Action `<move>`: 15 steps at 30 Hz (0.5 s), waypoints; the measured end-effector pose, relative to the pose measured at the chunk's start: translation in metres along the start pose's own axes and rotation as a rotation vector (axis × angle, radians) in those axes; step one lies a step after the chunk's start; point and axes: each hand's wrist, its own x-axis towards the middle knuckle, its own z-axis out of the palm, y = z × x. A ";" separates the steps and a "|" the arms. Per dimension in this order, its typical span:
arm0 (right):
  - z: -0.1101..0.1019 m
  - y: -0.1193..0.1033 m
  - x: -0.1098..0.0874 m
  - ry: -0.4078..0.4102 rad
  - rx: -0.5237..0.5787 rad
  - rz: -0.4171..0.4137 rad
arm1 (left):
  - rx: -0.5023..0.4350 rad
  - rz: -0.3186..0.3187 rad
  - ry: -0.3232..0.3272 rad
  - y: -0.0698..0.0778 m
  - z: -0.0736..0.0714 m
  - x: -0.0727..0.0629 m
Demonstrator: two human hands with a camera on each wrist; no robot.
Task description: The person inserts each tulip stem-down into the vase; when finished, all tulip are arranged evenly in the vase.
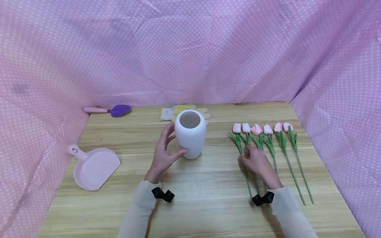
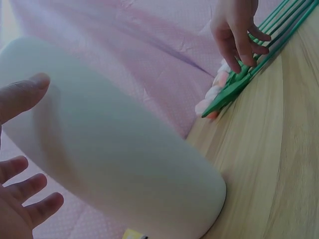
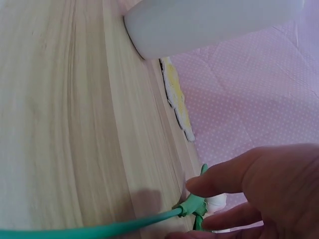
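Observation:
A white vase [image 1: 191, 142] stands upright in the middle of the table, its mouth facing up. My left hand [image 1: 163, 153] is beside its left side, thumb across the front; in the left wrist view the fingers [image 2: 42, 209] are spread, and firm contact cannot be told. Several pink tulips [image 1: 268, 129] with green stems lie in a row at the right. Over the leftmost stems hovers my right hand [image 1: 257, 162]. In the right wrist view its thumb and fingers stand apart near a tulip's green leaves [image 3: 192, 204], without a visible pinch.
Behind the vase lies a yellow and white glove [image 1: 167, 113]. A purple trowel [image 1: 120, 110] with a pink handle is at the back left, and a pink dustpan [image 1: 96, 168] lies at the left edge. Pink dotted cloth [image 1: 190, 59] encloses the wooden table [image 1: 205, 205].

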 end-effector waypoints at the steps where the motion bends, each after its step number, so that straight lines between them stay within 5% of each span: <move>1: 0.001 0.000 0.000 0.000 -0.002 -0.003 | -0.001 0.000 0.000 0.000 0.001 0.000; 15: 0.004 -0.003 0.001 0.008 -0.027 -0.005 | 0.008 -0.020 0.011 0.001 0.010 -0.001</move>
